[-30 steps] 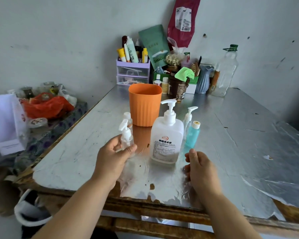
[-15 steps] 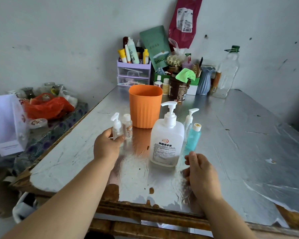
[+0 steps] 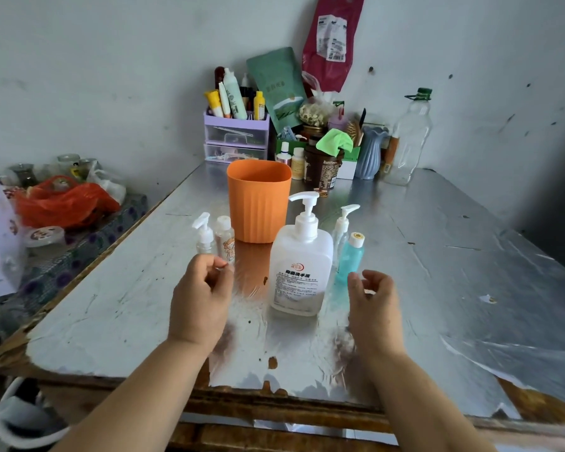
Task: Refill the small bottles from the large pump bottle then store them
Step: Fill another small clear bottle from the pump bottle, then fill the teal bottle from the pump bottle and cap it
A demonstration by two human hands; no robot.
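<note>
The large white pump bottle (image 3: 299, 265) stands upright in the middle of the foil-covered table (image 3: 437, 256). Left of it stand a small clear pump bottle (image 3: 204, 236) and a small capped bottle with a cartoon label (image 3: 225, 238). To its right are another small clear pump bottle (image 3: 342, 228) and a small blue-green bottle (image 3: 351, 257). An orange cup (image 3: 258, 200) stands behind them. My left hand (image 3: 201, 298) hovers just in front of the two left bottles, fingers loosely curled, holding nothing. My right hand (image 3: 374, 301) hovers near the blue-green bottle, also empty.
At the back stand a purple drawer organiser (image 3: 236, 138) with tubes, a brown jar (image 3: 322, 168), a blue vase (image 3: 371, 153) and a clear empty bottle (image 3: 408, 138). A red plastic bag (image 3: 62, 202) lies on a side surface to the left. The table's front edge is torn.
My left hand carried the small clear pump bottle back, set it beside the cartoon-label bottle and let go. My right hand lifted slightly off the table.
</note>
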